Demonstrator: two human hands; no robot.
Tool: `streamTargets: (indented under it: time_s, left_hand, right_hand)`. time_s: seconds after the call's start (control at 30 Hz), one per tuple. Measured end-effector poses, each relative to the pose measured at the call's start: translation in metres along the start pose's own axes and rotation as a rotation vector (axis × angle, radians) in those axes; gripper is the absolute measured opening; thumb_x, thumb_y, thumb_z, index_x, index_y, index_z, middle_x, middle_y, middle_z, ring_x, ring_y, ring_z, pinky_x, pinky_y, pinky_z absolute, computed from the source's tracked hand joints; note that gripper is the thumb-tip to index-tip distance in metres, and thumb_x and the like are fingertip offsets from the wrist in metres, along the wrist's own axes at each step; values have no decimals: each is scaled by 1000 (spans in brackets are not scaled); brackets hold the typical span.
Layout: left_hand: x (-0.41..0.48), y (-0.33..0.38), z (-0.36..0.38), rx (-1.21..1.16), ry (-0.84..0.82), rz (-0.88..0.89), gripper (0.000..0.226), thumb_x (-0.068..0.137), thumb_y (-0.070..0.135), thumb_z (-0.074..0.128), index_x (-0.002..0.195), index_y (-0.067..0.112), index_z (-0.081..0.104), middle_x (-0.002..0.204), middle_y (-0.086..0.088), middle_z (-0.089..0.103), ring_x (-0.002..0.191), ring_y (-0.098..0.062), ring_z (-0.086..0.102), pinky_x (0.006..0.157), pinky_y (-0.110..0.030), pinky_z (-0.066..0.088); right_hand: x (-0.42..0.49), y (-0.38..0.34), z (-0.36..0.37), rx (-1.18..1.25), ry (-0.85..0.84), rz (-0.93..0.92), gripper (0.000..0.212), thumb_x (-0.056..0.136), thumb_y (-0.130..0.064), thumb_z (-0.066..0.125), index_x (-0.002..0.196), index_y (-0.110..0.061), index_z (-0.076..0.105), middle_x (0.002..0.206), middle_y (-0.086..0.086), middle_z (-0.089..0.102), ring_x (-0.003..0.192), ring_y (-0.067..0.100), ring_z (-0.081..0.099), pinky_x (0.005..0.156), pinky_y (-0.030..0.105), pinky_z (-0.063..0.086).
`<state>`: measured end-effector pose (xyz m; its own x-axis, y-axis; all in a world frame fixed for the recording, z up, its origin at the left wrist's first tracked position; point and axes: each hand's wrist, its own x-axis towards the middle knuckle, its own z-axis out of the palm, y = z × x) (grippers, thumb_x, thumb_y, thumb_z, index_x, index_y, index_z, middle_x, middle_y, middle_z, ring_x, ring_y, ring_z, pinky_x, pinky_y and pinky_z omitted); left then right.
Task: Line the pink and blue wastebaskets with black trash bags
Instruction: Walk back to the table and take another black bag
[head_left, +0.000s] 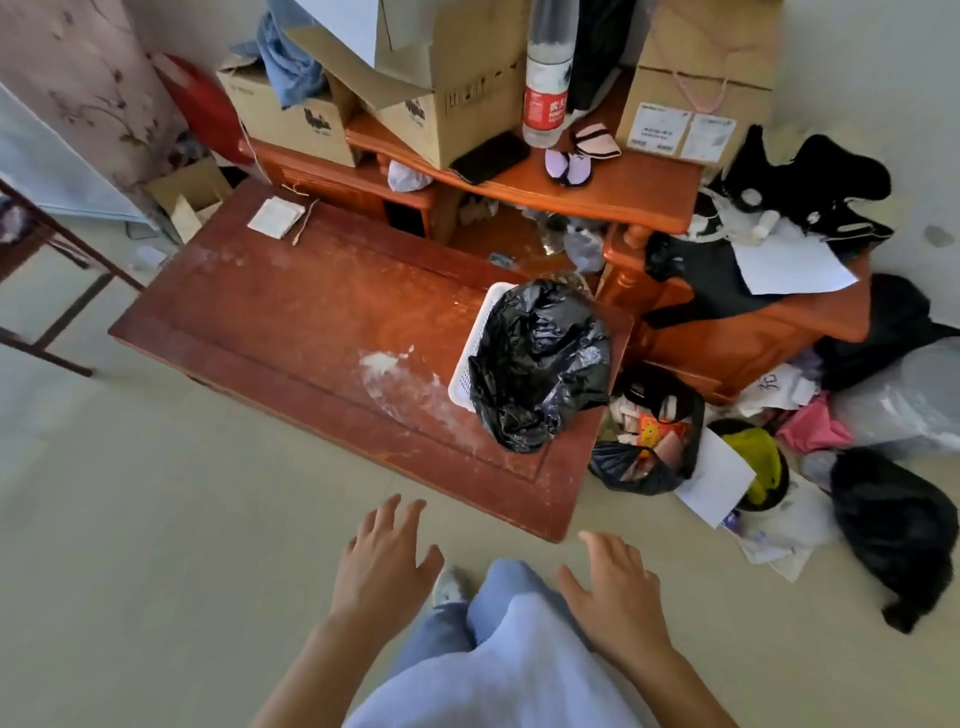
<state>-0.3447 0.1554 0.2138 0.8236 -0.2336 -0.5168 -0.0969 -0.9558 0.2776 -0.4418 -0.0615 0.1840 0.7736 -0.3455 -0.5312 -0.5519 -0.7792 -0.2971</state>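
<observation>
Left hand (384, 558): low in view above the floor, fingers spread wide, holding nothing. Right hand (615, 587): same, fingers splayed, empty. Both sit well short of the worktop (291, 332), apart from every task item.

Worktop, right end: 1 pale perforated basket (475, 345) stands with a black bag (537, 364) bunched in and over it. The bag looks seated but crumpled; the far and left rim still shows bare, so the mouth is not folded fully around. The basket's colour reads whitish here; cannot tell if it is the pink or the blue one.

Floor, right of the worktop: a black bag of rubbish (647, 441), open, full. Further right, another dark bag (893, 525), lying slack.

Judgement: 1 basket roughly lined, rim needs finishing. No 2nd basket is clearly in view, so that one is probably left to do.
</observation>
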Motion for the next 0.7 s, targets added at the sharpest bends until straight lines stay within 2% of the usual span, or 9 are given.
streamTargets:
  time_s: [0.13, 0.3, 0.4, 0.47, 0.53, 0.6, 0.67, 0.7]
  left_hand:
    - [80, 17, -12, 19, -99, 60, 58, 89, 38, 44, 144, 26, 28, 152, 1, 29, 137, -23, 30, 108, -38, 34]
    - [173, 35, 1, -13, -325, 74, 58, 86, 33, 46, 142, 25, 34, 143, 0, 40, 131, -23, 37, 106, -34, 34]
    - [228, 39, 23, -28, -436, 23, 65, 77, 38, 35, 140, 20, 39, 135, -2, 50, 127, -23, 39, 104, -30, 27]
    - [261, 36, 45, -53, -484, -24, 69, 73, 41, 27, 137, 21, 43, 133, -2, 53, 127, -24, 42, 104, -32, 27]
    - [288, 31, 65, -132, -552, -85, 67, 74, 46, 28, 137, 29, 41, 127, -2, 56, 127, -28, 43, 105, -38, 31]
    - [308, 34, 77, -264, -649, -154, 63, 79, 41, 39, 141, 40, 31, 108, 2, 57, 121, -30, 46, 100, -39, 36]
    - [325, 43, 82, -466, -666, -248, 62, 85, 33, 47, 142, 45, 26, 98, -3, 56, 112, -31, 53, 92, -38, 42]
    - [332, 48, 85, -593, -652, -317, 62, 88, 30, 49, 143, 43, 26, 103, -8, 58, 112, -30, 55, 92, -37, 43]
  right_hand:
    - [64, -10, -20, -4, -48, 14, 47, 91, -43, 45, 132, -22, 41, 134, -2, 48, 126, 20, 40, 98, 42, 37]
    - [171, -7, -43, -108, -118, -14, 47, 91, -40, 45, 132, -18, 42, 133, 1, 50, 125, 22, 43, 100, 41, 39]
    - [235, -4, -46, -154, -120, -28, 47, 90, -35, 48, 132, -15, 42, 134, 4, 49, 124, 25, 44, 99, 42, 40]
    - [270, 2, -43, -193, -112, -44, 53, 89, -28, 52, 137, -14, 37, 139, 9, 44, 126, 28, 42, 98, 43, 41]
    - [298, 7, -36, -263, -122, -63, 66, 86, -19, 56, 145, -18, 26, 148, 14, 31, 132, 33, 35, 100, 45, 39]
    - [321, 11, -27, -318, -158, -83, 77, 85, -13, 57, 148, -27, 16, 154, 17, 16, 136, 38, 26, 104, 48, 36]
    - [341, 15, -16, -357, -212, -102, 75, 87, -15, 57, 147, -34, 17, 156, 17, 8, 137, 41, 23, 105, 51, 35]
    - [349, 16, -12, -376, -234, -110, 69, 88, -18, 57, 146, -34, 23, 157, 16, 8, 137, 41, 23, 105, 52, 34]
